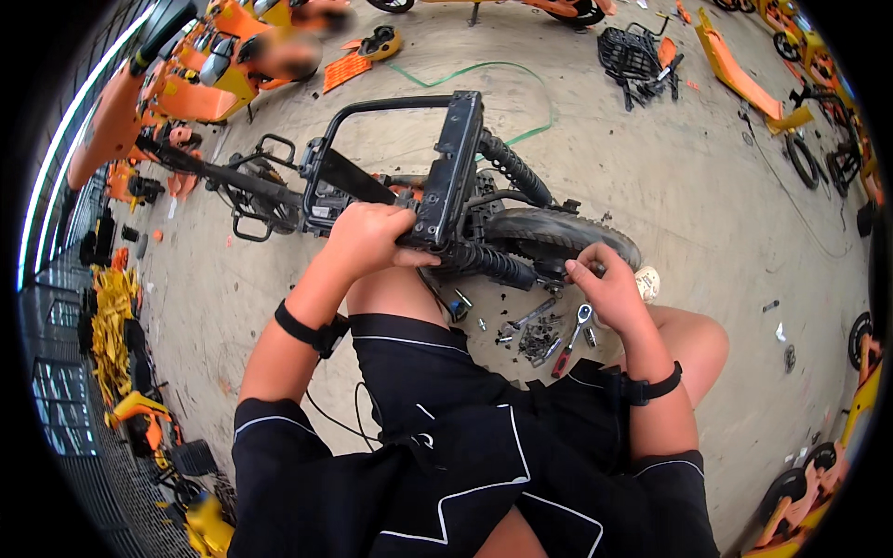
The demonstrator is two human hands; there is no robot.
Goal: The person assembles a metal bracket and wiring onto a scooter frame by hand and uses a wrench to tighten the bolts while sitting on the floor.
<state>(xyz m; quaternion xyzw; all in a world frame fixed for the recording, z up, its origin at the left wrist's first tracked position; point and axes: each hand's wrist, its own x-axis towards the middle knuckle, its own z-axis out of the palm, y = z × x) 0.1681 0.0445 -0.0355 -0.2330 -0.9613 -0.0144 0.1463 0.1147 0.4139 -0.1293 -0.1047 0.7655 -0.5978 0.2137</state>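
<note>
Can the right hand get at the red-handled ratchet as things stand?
Likely yes: the right hand is by the wheel, and the red-handled ratchet lies uncovered on the floor nearby.

Bright, even daylight fills the scene, with the pale floor (726, 232) lit almost uniformly. The strongest glare is a long white light strip (33, 205) bending down the left edge, well brighter than the dark wall (65, 395) below it. Shadows are soft and faint, mostly beneath the wheel (558, 223). The black frame (454, 172) near the centre is reasonably sharp, and the wrench (583, 316) shows small glints. The black shirt (400, 493) loses detail in its folds. Smeared patches blur the upper left; fisheye distortion curves the edges into black corners.
</note>
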